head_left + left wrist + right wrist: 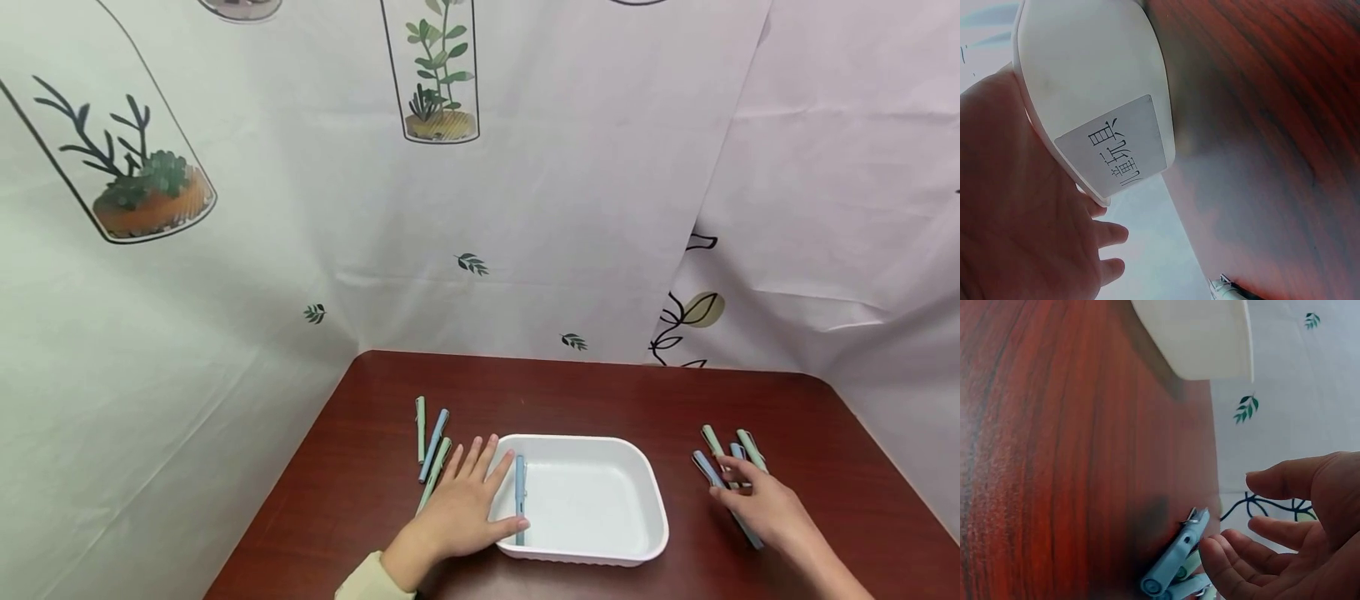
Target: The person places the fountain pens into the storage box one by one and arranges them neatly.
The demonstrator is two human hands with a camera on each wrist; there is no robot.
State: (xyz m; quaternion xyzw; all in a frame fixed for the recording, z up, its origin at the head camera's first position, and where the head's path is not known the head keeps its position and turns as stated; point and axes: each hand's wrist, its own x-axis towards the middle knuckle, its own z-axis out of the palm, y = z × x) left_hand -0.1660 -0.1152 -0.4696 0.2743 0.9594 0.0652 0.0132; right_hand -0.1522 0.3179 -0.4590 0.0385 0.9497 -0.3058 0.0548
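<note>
A white plastic tray (592,508) stands on the table with one blue pen (521,487) inside, along its left side. My left hand (459,510) rests on the tray's left rim with its fingers spread. In the left wrist view the palm lies against the rim, above a printed label (1116,147). My right hand (767,506) hovers over a group of blue and green pens to the right of the tray. Its thumb and fingers are apart with nothing pinched between them. The nearest blue pen (1175,556) lies just beyond the fingertips in the right wrist view.
Left of the tray lie a green pen (421,429), a blue pen (434,446) and another green pen (436,471), partly behind my left hand. The dark red wooden table (615,400) ends at a white patterned cloth (570,250) behind it.
</note>
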